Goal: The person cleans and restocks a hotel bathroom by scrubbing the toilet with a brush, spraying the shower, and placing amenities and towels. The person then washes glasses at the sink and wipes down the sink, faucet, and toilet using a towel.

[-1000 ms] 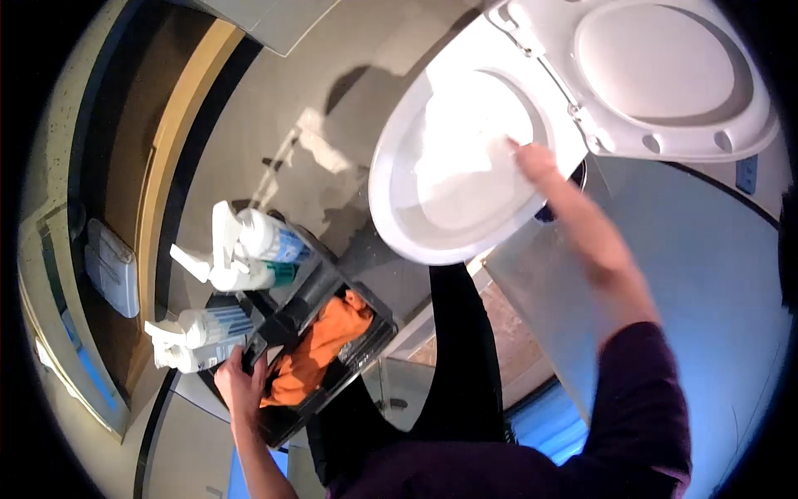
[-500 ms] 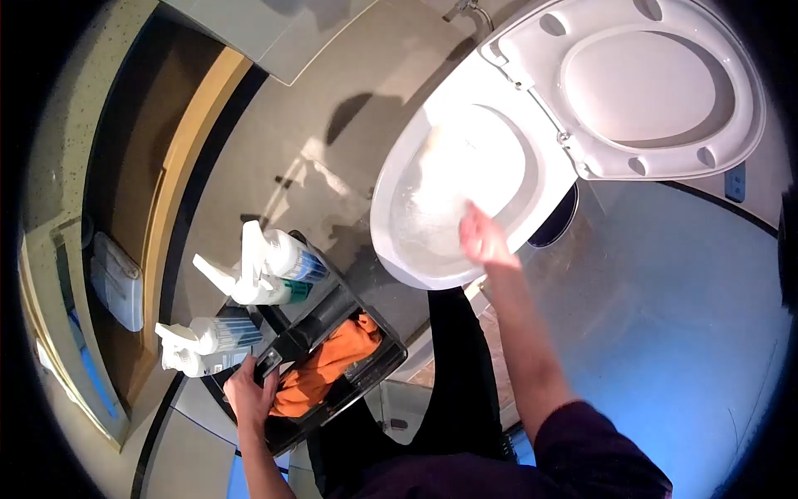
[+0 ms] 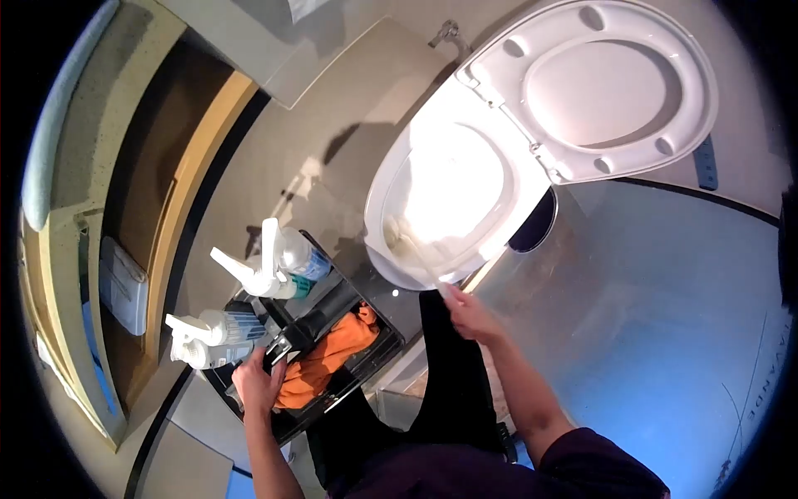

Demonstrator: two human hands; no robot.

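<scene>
My right hand [image 3: 474,314] is closed around the pale handle of a toilet brush [image 3: 422,259]. The brush's whitish head lies inside the toilet bowl [image 3: 378,195], against its near left wall. At lower left, my left hand [image 3: 259,381] grips a black cleaning caddy [image 3: 353,387] by its handle area; some fingers are hidden. An orange cloth [image 3: 328,362] lies in the caddy beside that hand. Several white spray bottles [image 3: 295,252] stand in it, one with a green label and others with blue labels. Bright glare washes out part of the bowl.
The toilet seat [image 3: 615,162] is raised, leaning to the right. A round dark-mouthed bin [image 3: 534,223] stands close by the toilet's right side. Wooden-edged shelving [image 3: 195,154] curves along the left, and a shiny bluish surface [image 3: 648,333] fills the right.
My right hand has come back toward me and down, drawing the brush head from the bowl's far part to its near left side. The view has shifted slightly; my left hand stays at the caddy.
</scene>
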